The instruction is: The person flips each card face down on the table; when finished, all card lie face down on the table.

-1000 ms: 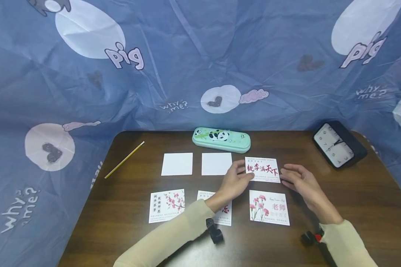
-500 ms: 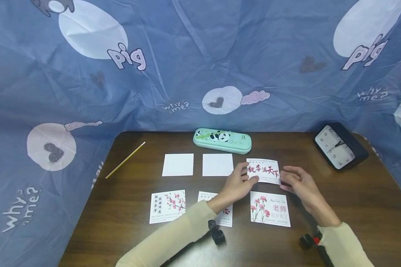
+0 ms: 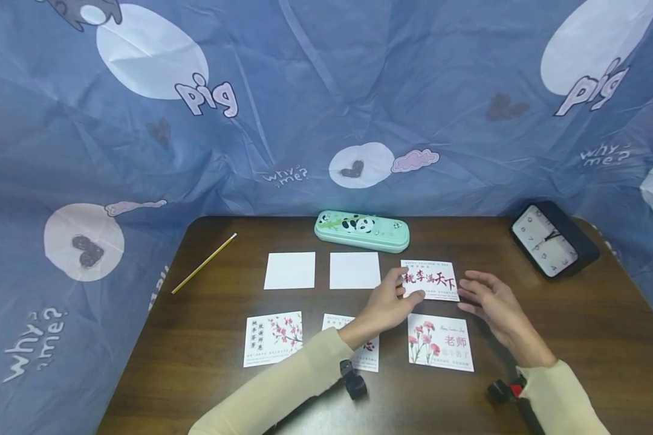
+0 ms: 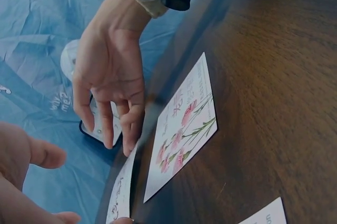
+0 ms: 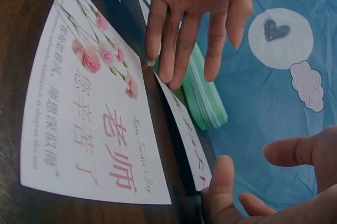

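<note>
A white card with red Chinese characters [image 3: 431,280] lies in the upper right of the card layout. My left hand [image 3: 385,306] is at its left edge, fingers relaxed, thumb and fingertips over the card's left part. Just off its right edge are the loosely bent fingers of my right hand [image 3: 495,309]. In the right wrist view the same card stretches between both hands, the right fingertips close to its near corner. Nearer the body lies a card with pink carnations [image 3: 439,342]. Partly under my left forearm is another printed card [image 3: 367,357].
Two blank white cards [image 3: 289,270] lie left of the red-lettered card, with a plum-blossom card [image 3: 272,339] nearer. A green panda pencil case [image 3: 361,231] is behind them. A yellow pencil [image 3: 204,263] lies far left; a black-framed clock [image 3: 554,237] stands at the back right.
The left thumb and fingers have shifted slightly right over the card. The right fingertips, at the card's right edge half a second ago, have drawn a little away; the card lies flatter.
</note>
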Demonstrator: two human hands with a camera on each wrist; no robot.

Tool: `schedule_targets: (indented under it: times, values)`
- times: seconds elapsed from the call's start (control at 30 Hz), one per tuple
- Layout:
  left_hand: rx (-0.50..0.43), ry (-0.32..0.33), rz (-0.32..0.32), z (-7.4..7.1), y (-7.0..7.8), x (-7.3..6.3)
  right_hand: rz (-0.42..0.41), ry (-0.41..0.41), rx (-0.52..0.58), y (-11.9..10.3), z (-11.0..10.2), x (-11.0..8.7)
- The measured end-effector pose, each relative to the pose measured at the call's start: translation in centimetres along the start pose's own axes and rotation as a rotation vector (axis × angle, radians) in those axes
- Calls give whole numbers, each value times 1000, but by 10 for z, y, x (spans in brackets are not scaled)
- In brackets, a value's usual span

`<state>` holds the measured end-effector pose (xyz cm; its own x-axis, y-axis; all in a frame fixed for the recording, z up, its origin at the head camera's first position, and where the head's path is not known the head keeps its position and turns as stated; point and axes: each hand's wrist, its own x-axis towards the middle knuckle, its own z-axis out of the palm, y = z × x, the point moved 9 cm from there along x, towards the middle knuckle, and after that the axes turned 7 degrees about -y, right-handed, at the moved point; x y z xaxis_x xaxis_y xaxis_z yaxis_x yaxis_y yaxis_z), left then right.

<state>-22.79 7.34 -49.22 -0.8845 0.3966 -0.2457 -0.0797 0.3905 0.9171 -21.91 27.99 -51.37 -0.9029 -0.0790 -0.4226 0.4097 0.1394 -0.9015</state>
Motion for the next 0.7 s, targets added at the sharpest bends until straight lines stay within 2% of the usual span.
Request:
schedule_targets:
  times: [0.17,0.43,0.57,0.7]
  values:
    - [58,-11,7,0,4,-1,6,-6,17,-3,-5,1]
    - [338,-46,47,4,18,-2,-72,-60,110,-21,0,2]
    - [361,-51,45,4,20,-3,-85,-125,127,-23,12,5]
    - [323,-37,38,3,21,-3,-74,-167,127,-21,25,9]
